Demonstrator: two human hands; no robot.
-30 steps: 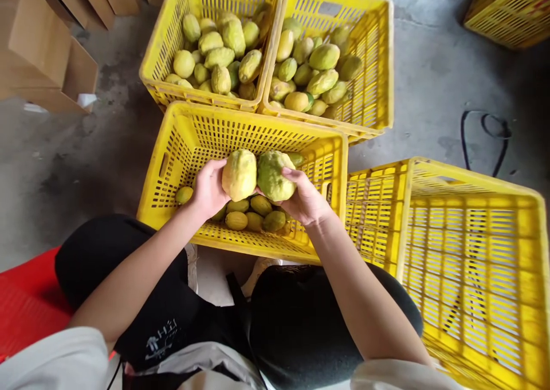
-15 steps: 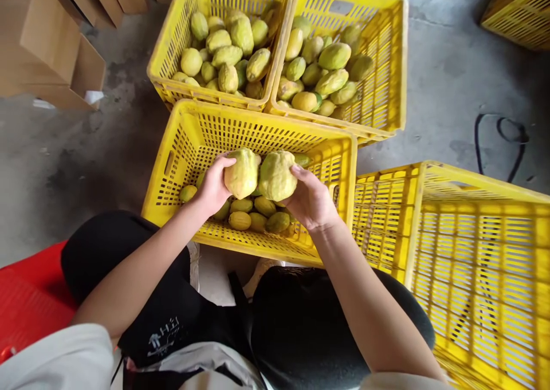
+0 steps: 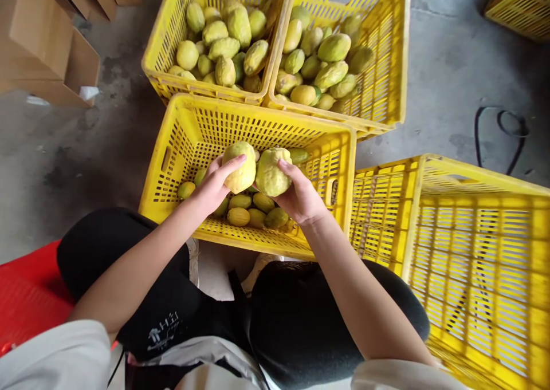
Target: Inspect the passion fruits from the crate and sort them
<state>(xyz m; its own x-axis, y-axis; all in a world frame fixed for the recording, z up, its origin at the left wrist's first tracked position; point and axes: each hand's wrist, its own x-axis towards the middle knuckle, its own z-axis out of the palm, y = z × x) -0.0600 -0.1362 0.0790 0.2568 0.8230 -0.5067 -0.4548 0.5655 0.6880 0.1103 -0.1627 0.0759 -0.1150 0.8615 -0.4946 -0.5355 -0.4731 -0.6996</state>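
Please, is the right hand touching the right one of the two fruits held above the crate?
Touching. The head view shows it: the right hand holds the right fruit, its thumb lying on the skin without any gap.

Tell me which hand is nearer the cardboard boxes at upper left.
Left. The left hand, holding a yellow-green fruit, is below and to the right of the cardboard boxes in the picture; the right hand, holding another fruit, is farther right.

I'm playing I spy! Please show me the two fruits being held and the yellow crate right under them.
Left fruit (image 3: 242,176): head view, middle of its yellowish skin.
Right fruit (image 3: 270,175): head view, middle of its bumpy skin.
Yellow crate (image 3: 253,118): head view, the slotted back wall.
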